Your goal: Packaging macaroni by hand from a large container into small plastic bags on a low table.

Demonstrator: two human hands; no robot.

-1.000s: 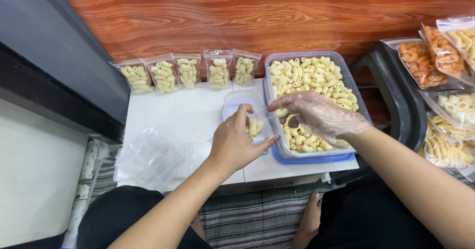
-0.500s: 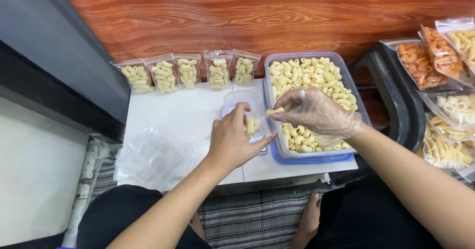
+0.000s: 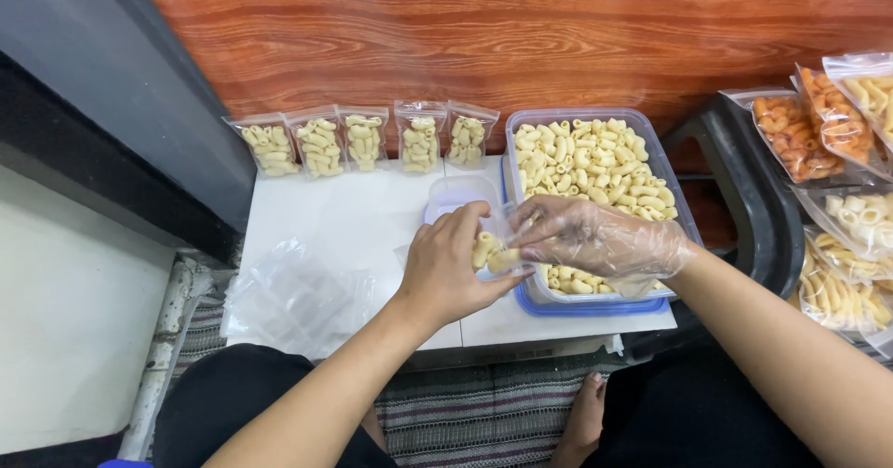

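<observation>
At the worktop's [image 3: 353, 217] front edge, your left hand [image 3: 445, 273] pinches the small bag [image 3: 493, 245] open; your gloved right hand [image 3: 595, 237] drops pasta pieces [image 3: 486, 247] in; next, more from the tub [image 3: 595, 166].

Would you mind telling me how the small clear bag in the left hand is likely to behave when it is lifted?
The small clear bag is thin film, so it probably flops unless pinched, as the left hand does. With only a few pasta pieces inside, it is likely light and bottom-heavy. The gloved right hand may find the film slippery.
</observation>
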